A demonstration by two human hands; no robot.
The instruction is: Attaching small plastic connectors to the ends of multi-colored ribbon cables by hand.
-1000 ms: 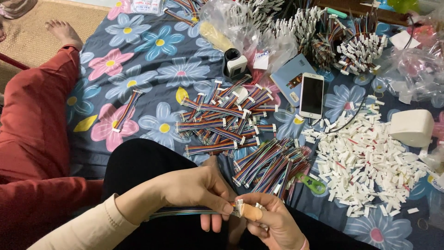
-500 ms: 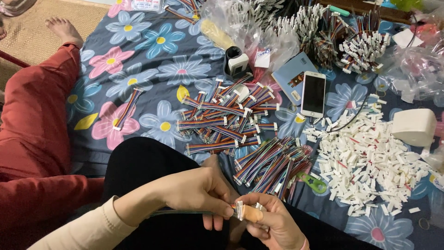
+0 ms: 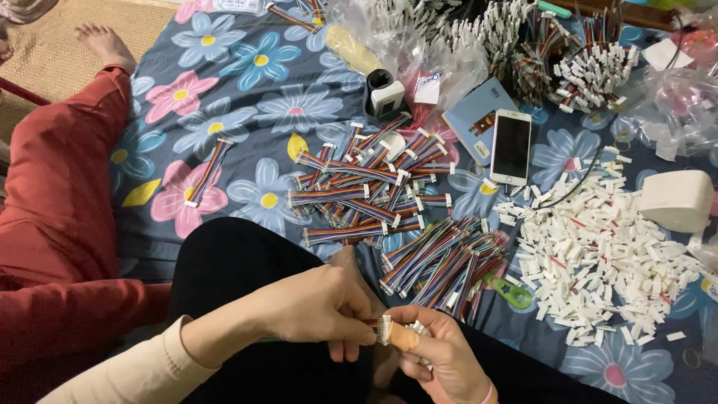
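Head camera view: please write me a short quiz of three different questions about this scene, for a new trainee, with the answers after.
1. True or false: the left hand and the right hand meet at a small white connector.
2. Multiple choice: what lies just left of the heap of loose white connectors? A) a pair of pliers B) a white smartphone C) a cup
3. Fill in: the finished rainbow ribbon cables lie on a dark blue sheet printed with ____.

Key: 1. True, both hands pinch it. 2. B. 3. flowers.
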